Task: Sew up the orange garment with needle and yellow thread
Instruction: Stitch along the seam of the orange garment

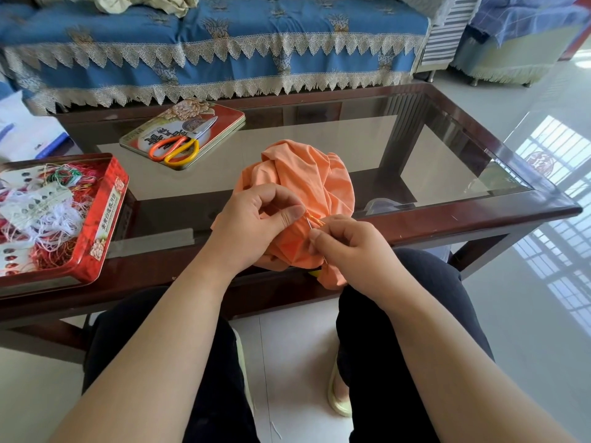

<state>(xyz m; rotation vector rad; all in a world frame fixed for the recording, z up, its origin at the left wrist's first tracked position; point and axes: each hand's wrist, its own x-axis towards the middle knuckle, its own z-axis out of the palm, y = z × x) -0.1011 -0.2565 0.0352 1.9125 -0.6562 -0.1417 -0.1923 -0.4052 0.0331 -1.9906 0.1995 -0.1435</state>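
Beyond a dark wooden bench (479,219) with a glass top stands a sofa (224,43) draped in a blue cover with cream lace edging. A person sits at the near edge of the bench, knees in dark trousers on either side, pale tiled floor below. An orange garment (303,177) lies bunched in a heap at the near edge of the bench, spilling slightly over it. To the left sits an open red tin (105,219) filled with tangled coloured threads. Farther back, the tin's lid (224,123) lies flat with orange-and-yellow handled scissors (179,148) resting on it. The left hand (252,228) has a closed grip, fingers bunching a fold of the garment. The right hand (351,247) pinches a thin needle (309,222) between thumb and fingertip, its tip at the fold. A short loop of yellow thread (316,221) shows just beside the needle.
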